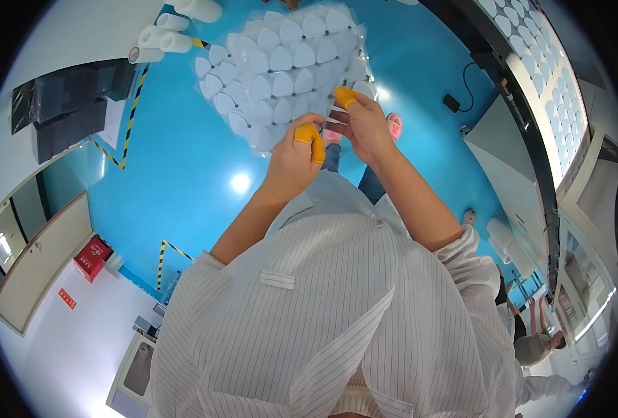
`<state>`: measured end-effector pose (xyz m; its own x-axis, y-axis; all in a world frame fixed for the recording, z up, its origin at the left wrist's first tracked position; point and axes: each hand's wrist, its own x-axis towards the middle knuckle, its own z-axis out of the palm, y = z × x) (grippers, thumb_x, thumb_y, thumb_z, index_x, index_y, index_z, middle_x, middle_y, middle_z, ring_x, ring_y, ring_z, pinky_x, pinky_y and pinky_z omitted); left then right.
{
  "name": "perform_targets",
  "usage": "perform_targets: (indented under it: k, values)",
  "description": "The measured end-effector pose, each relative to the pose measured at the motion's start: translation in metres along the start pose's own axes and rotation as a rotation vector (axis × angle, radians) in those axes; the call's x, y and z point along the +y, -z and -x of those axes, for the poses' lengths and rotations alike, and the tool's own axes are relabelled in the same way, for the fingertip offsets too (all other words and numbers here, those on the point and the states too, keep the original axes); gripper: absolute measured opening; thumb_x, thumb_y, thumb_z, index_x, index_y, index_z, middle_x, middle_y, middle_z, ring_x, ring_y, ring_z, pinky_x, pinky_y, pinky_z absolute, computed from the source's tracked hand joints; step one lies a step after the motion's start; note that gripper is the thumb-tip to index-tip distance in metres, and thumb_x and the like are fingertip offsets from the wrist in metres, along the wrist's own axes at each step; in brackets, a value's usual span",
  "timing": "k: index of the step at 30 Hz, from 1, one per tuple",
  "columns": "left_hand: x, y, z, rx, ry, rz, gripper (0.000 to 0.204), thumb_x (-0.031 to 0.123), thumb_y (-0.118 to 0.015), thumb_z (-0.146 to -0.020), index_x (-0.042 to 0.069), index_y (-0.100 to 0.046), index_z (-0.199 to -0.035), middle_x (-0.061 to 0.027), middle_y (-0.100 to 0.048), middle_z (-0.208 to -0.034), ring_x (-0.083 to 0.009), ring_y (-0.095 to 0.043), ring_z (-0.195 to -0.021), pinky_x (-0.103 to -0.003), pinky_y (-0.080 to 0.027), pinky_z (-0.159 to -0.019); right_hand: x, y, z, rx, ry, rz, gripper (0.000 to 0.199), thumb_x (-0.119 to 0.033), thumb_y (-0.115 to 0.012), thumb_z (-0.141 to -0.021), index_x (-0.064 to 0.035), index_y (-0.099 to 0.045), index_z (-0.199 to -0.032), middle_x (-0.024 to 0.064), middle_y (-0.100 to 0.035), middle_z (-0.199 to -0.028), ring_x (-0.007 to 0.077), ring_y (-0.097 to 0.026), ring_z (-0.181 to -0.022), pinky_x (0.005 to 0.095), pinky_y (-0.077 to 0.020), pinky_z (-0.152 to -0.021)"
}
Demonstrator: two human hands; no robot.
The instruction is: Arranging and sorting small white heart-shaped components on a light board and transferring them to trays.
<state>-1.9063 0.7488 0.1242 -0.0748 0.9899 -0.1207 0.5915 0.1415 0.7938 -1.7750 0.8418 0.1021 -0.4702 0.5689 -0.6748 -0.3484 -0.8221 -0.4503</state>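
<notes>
A clear plastic sheet (pixel 281 66) set with rows of white shield-shaped pieces hangs above the bright blue floor (pixel 176 167), held up at its lower edge by both hands. The left hand (pixel 296 155) is curled closed, pinching the sheet's bottom corner with an orange finger cot on its forefinger. The right hand (pixel 364 122) grips the lower right edge, fingers bent, also wearing an orange cot. White rolls (pixel 166 38) lie on a pale table (pixel 79 35) at upper left, beside black trays (pixel 68 104).
</notes>
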Motion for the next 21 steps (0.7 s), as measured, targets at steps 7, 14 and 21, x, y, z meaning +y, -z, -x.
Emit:
perform_targets:
  k: [7,14,21]
  values:
    - [0.001,-0.015,0.012,-0.076,-0.085,0.226,0.028,0.000,-0.062,-0.077,0.004,-0.048,-0.101,-0.0136,-0.054,-0.110,-0.0295,-0.058,-0.094,-0.034,-0.047,-0.082,0.020,0.027,0.013,0.223,0.058,0.023,0.028,0.001,-0.042,-0.085,0.0047,-0.052,-0.111,0.0109,-0.058,-0.103,0.0249,-0.060,-0.089,0.0356,-0.0521,-0.077]
    - [-0.004,-0.023,-0.007,0.045,0.258,0.135,0.037,0.015,-0.074,-0.073,0.001,-0.052,-0.100,-0.0109,-0.058,-0.098,-0.0203,-0.059,-0.088,-0.031,-0.048,-0.074,0.034,0.029,0.020,0.126,0.097,0.082,0.021,-0.002,-0.048,-0.088,0.0014,-0.055,-0.108,0.0094,-0.060,-0.104,0.0198,-0.062,-0.091,0.0327,-0.0515,-0.081]
    - [0.005,-0.005,-0.032,0.046,0.406,0.078,0.029,0.018,-0.071,-0.075,-0.002,-0.058,-0.093,-0.0114,-0.063,-0.082,-0.0188,-0.061,-0.073,-0.028,-0.048,-0.065,0.038,0.017,0.036,0.017,0.220,0.255,0.019,0.002,-0.047,-0.086,0.0003,-0.056,-0.103,0.0067,-0.061,-0.099,0.0133,-0.060,-0.087,0.0291,-0.0508,-0.081]
